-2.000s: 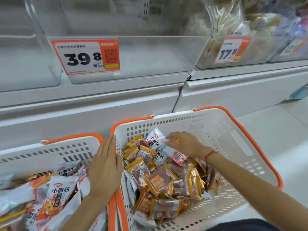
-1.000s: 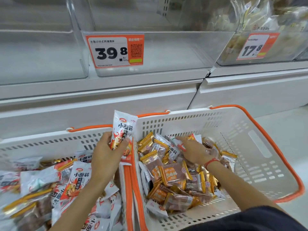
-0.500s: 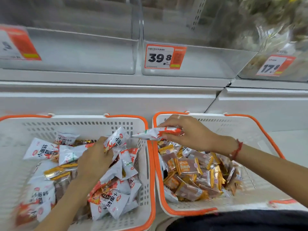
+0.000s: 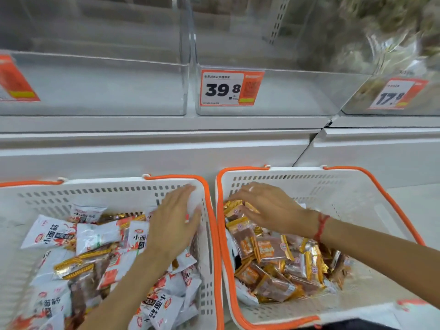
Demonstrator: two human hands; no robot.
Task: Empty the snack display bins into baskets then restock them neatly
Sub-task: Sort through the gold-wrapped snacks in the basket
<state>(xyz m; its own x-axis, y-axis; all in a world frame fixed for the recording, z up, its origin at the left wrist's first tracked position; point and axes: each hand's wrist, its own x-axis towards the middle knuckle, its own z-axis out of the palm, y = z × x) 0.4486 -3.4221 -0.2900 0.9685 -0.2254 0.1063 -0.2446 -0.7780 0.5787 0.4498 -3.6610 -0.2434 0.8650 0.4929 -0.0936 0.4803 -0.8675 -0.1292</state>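
Two white baskets with orange handles stand side by side below the shelf. The left basket (image 4: pixel 95 185) holds mostly white and red snack packets (image 4: pixel 54 234), with a few gold-brown ones (image 4: pixel 73 266) mixed in. The right basket (image 4: pixel 333 186) holds gold-brown packets (image 4: pixel 271 250). My left hand (image 4: pixel 173 222) lies flat with straight fingers over the white packets, against the left basket's right wall. My right hand (image 4: pixel 269 208) reaches into the right basket with spread fingers; its fingertips touch a gold packet (image 4: pixel 234 207) at the far left corner. Neither hand holds a packet.
Above, two clear display bins stand empty: a left bin (image 4: pixel 95 91) and a middle bin (image 4: pixel 285 96) with a 39.8 price tag (image 4: pixel 228 88). A bin at the right (image 4: pixel 371 91) with a 17.8 tag holds bagged snacks. White cabinet fronts sit behind the baskets.
My right hand let go of the white packet it held over the basket rims and went back into the right basket. My left hand uncurled and moved to the basket's right wall.
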